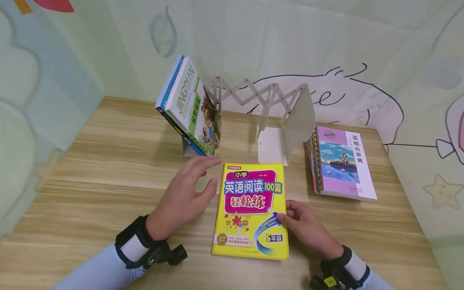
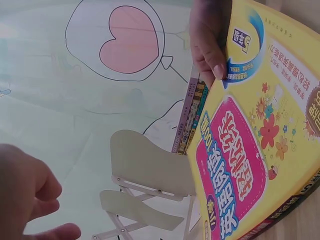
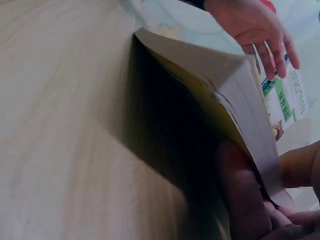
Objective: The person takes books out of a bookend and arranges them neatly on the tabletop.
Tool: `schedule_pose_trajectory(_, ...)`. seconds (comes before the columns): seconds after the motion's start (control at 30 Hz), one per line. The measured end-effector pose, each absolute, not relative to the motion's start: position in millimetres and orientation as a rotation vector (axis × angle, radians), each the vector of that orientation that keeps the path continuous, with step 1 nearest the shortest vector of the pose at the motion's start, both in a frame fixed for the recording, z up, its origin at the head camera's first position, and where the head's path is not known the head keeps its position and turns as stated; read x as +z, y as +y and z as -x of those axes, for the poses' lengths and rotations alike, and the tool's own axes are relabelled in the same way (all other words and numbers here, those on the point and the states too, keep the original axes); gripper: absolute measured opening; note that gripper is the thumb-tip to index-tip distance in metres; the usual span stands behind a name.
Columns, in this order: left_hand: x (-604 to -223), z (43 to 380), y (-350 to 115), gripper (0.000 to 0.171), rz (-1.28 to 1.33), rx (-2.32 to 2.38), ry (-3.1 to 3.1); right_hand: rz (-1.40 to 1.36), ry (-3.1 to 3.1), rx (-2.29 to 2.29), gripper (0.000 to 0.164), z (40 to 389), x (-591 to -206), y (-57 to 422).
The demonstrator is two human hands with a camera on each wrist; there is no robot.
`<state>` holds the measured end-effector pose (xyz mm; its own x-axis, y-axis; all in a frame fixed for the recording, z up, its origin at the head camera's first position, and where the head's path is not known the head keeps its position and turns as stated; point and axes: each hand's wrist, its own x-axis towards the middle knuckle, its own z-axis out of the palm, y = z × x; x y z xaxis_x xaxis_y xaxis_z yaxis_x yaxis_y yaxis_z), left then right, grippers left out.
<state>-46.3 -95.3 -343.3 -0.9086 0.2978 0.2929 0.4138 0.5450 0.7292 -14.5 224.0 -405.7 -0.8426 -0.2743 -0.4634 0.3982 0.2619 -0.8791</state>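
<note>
A yellow workbook (image 1: 246,221) with Chinese lettering and a magenta title panel is over the front middle of the table. My right hand (image 1: 308,227) pinches its right edge, thumb on the cover and fingers underneath. From the right wrist view, the book's page edges (image 3: 255,120) show, with a dark shadow under its tilted underside. To the left of the book is my left hand (image 1: 186,195), its fingers loosely bent and nothing held. In the left wrist view, that hand (image 2: 27,195) stays apart from the yellow cover (image 2: 295,65).
A cream folding bookend (image 1: 273,139) with a zigzag frame stands at the back. Two books (image 1: 190,106), blue and white-green, lean in its left end. A pile of books topped by a purple-and-white one (image 1: 344,161) sits at right. A printed curtain (image 1: 253,36) hangs behind the table (image 1: 108,161).
</note>
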Motion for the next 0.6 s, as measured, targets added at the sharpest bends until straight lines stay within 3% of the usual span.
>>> schedule_pose_trajectory(0.6,-346.3,44.0,-93.0,0.043,0.623,-1.243,-2.67,-0.121,2.466,-1.068,0.037,18.2,-407.3,221.2)
